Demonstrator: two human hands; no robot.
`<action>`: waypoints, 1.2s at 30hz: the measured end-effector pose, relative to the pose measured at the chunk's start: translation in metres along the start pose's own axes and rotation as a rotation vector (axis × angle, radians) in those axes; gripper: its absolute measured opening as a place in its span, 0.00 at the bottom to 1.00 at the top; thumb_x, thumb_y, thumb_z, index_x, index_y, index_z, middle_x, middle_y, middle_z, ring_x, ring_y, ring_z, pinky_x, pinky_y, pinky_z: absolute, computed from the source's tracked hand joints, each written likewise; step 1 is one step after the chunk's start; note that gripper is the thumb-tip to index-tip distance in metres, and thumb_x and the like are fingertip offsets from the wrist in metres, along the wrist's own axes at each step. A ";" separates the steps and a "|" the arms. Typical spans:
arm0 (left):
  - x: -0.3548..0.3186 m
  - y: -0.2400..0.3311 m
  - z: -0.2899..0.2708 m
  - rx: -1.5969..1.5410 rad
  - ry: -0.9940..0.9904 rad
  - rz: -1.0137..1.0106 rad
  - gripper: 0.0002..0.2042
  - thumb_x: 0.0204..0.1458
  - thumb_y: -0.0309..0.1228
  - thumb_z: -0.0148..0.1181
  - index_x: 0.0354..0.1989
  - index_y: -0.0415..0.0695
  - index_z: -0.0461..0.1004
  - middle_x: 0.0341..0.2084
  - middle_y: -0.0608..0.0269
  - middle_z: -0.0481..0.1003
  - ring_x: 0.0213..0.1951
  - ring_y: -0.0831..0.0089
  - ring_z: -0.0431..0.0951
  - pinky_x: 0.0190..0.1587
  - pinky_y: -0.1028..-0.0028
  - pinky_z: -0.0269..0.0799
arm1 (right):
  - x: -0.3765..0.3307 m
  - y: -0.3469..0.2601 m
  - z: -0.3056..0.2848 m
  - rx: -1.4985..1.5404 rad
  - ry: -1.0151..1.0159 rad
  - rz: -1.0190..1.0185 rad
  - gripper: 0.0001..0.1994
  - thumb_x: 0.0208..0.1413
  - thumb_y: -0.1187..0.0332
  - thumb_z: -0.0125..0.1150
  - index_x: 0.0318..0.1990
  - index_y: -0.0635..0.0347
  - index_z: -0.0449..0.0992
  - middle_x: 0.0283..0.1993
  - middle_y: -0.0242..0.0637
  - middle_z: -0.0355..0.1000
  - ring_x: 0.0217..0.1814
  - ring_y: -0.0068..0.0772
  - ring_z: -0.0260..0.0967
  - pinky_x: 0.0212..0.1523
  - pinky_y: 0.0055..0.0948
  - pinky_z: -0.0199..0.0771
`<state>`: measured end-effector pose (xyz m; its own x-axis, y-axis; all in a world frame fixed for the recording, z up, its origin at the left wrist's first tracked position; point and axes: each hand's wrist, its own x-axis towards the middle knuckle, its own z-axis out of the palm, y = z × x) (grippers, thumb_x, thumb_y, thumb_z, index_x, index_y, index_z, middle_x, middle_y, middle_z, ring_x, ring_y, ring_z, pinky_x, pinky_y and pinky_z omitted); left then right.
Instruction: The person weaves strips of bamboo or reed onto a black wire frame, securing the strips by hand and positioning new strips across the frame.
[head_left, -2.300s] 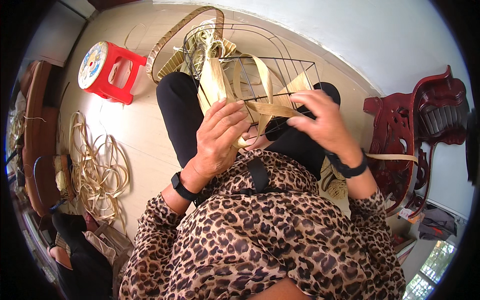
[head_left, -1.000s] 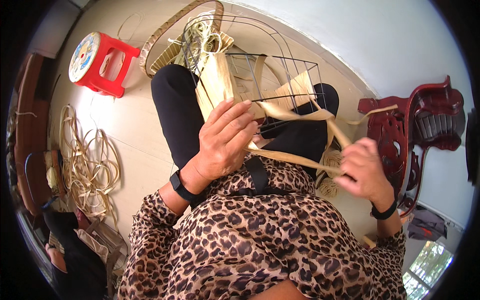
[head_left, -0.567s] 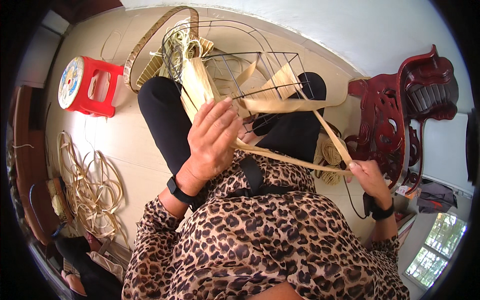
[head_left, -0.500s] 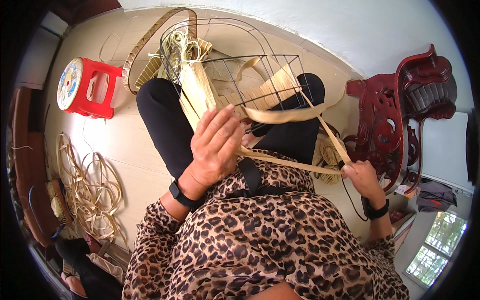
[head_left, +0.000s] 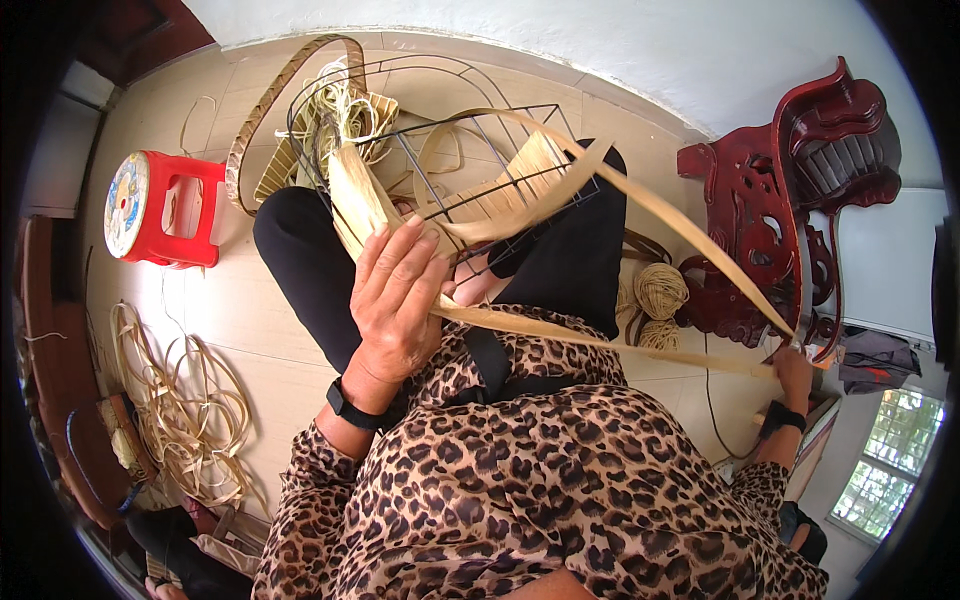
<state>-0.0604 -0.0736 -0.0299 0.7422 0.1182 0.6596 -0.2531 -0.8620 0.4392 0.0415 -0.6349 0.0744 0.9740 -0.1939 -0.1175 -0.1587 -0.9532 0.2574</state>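
Across my lap lies a black wire basket frame (head_left: 535, 165), partly wrapped with flat tan strips. At its near left corner, my left hand (head_left: 395, 300) grips the edge of the pale wrapped side (head_left: 358, 200); the thumb is mostly hidden. Far out to the right, my right hand (head_left: 793, 372) is closed on a long flat tan strip (head_left: 690, 228). One length of this strip climbs back to the frame and loops over it. Another length runs from the right hand to beneath the left hand. A tangle of thin pale strands (head_left: 335, 105) sits at the frame's far left end.
A red stool (head_left: 180, 210) is on the left, above a heap of loose strips (head_left: 190, 400) on the tiled floor. Balls of cord (head_left: 660, 292) lie by my right knee, near a carved dark red wooden chair (head_left: 745, 225). A strip-wrapped handle (head_left: 268, 110) stands beyond my left knee.
My right hand has moved outward to the right and slightly down, drawing the strip out longer. The loop over the frame has risen and shifted. My left hand keeps its grip.
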 end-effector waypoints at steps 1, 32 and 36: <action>-0.001 0.000 -0.001 0.004 -0.001 -0.007 0.08 0.45 0.26 0.59 0.33 0.35 0.76 0.37 0.53 0.77 0.50 0.55 0.75 0.57 0.55 0.64 | -0.005 0.010 0.007 -0.029 -0.133 0.047 0.14 0.56 0.56 0.51 0.35 0.58 0.73 0.31 0.46 0.70 0.35 0.50 0.69 0.35 0.42 0.67; -0.011 0.007 -0.020 -0.014 -0.086 -0.053 0.09 0.49 0.30 0.57 0.34 0.37 0.76 0.39 0.52 0.77 0.52 0.54 0.73 0.58 0.53 0.61 | 0.113 -0.159 0.036 0.450 0.593 -0.393 0.06 0.49 0.65 0.61 0.30 0.57 0.77 0.33 0.37 0.72 0.42 0.40 0.69 0.46 0.40 0.63; -0.011 0.009 -0.022 -0.012 -0.095 -0.045 0.09 0.49 0.29 0.58 0.34 0.37 0.76 0.39 0.52 0.77 0.52 0.54 0.73 0.58 0.54 0.61 | 0.088 -0.055 0.058 0.240 0.183 -0.048 0.08 0.50 0.65 0.60 0.34 0.58 0.76 0.37 0.39 0.71 0.45 0.41 0.68 0.48 0.39 0.63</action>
<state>-0.0846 -0.0720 -0.0202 0.8084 0.1083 0.5786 -0.2257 -0.8507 0.4747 0.1268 -0.6132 -0.0061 0.9908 -0.1231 0.0563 -0.1244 -0.9920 0.0195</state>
